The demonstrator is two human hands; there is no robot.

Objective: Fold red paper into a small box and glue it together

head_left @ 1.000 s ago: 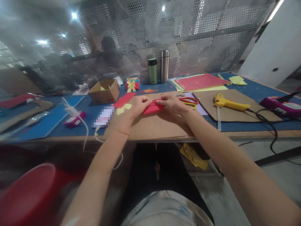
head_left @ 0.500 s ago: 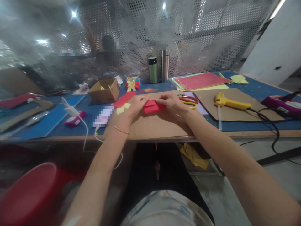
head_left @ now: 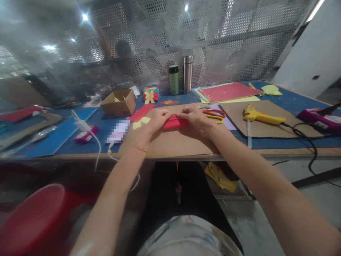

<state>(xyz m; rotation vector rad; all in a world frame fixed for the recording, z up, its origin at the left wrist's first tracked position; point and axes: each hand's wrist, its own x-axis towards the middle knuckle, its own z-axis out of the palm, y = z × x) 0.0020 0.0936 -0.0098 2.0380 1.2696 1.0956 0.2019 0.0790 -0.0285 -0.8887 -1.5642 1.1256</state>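
A small folded piece of red paper [head_left: 176,123] lies over the brown cardboard sheet [head_left: 181,144] at the table's front. My left hand [head_left: 159,119] pinches its upper left side, and my right hand [head_left: 192,116] grips the upper right side, so the two thumbs nearly meet along the fold. Parts of the paper are hidden under the fingers. Just right of my right hand rest scissors with red and yellow handles [head_left: 215,115]. Left of my left hand are pale yellow paper pieces [head_left: 141,122] and a flat red sheet [head_left: 141,111].
A yellow glue gun [head_left: 263,115] lies on another cardboard sheet [head_left: 269,131] at right, its cord trailing off. Behind stand a green tumbler [head_left: 174,80], a steel flask [head_left: 187,74], a cardboard box [head_left: 119,103] and a small decorated red item [head_left: 151,94]. A red stool [head_left: 34,220] is below left.
My left hand has shifted slightly right, closer to my right hand. The red paper's front face now looks shorter and more tilted. The surrounding things stay put.
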